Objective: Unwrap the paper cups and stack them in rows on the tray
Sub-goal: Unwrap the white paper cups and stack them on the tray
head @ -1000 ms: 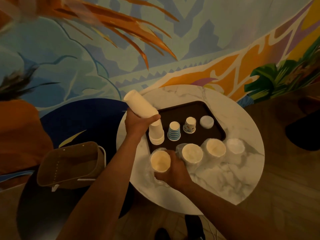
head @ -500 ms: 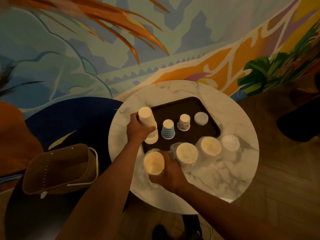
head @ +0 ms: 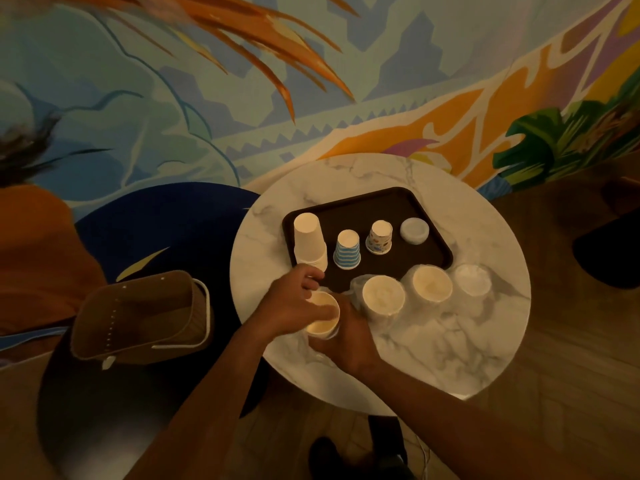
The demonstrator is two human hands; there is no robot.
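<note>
Both hands are working on a wrapped cup stack (head: 323, 320) standing mouth-up on the marble tabletop (head: 450, 348), just below the dark tray (head: 429, 216) near the frame's centre. The right hand (head: 349, 341) is clamping its grip round the stack's side, and the left hand (head: 291, 301) is curling its grip over the rim. On the tray, a white cup stack (head: 308, 240), a striped cup (head: 347, 252) and a patterned cup (head: 380, 237) are standing upside down in a row.

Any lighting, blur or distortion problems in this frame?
Head view: dim, warm light, dark lower corners; wide-angle lens warps the frame edges; left hand smears with motion over the wrapped cup stack, so its grip is unclear; cups on the tray read clearly.
</note>
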